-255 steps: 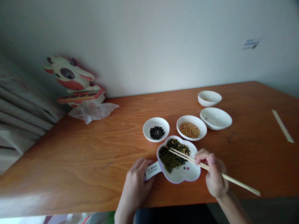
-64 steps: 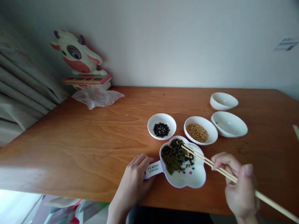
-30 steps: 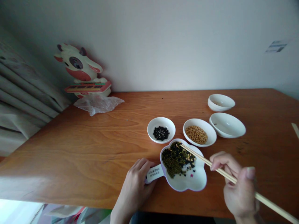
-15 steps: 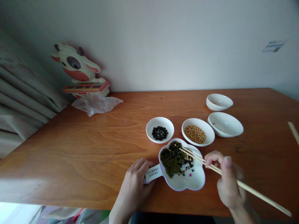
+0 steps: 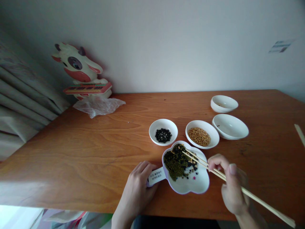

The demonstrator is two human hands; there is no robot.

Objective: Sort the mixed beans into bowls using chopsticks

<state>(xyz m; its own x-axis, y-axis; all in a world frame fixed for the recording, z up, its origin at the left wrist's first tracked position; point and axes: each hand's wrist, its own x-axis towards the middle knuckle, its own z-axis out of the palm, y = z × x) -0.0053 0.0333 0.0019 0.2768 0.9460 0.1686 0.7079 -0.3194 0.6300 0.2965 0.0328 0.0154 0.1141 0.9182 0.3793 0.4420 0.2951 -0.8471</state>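
My left hand point(image 5: 139, 183) is closed round the handle of a white flower-shaped dish point(image 5: 196, 186) with a lilac rim. In the dish lie green beans point(image 5: 175, 167), black beans and some yellow ones, heaped toward its left and back. My right hand point(image 5: 230, 181) grips a pair of wooden chopsticks point(image 5: 264, 203), whose slightly parted tips rest over the beans; nothing can be made out between them. Just behind the dish stand a white bowl point(image 5: 152, 135) with black beans point(image 5: 163, 135) and another bowl point(image 5: 215, 138) with yellow beans point(image 5: 199, 136).
Two more white bowls, one nearer point(image 5: 232, 127) and one farther point(image 5: 222, 108), stand at the back right. A cow-shaped toy keyboard point(image 5: 88, 89) and a crumpled plastic bag point(image 5: 98, 106) are at the back left. A pale stick point(image 5: 299, 134) lies at the right edge.
The chopstick tips have spread a little apart, and their rear ends have dropped slightly. My left hand and the dish have hardly moved.
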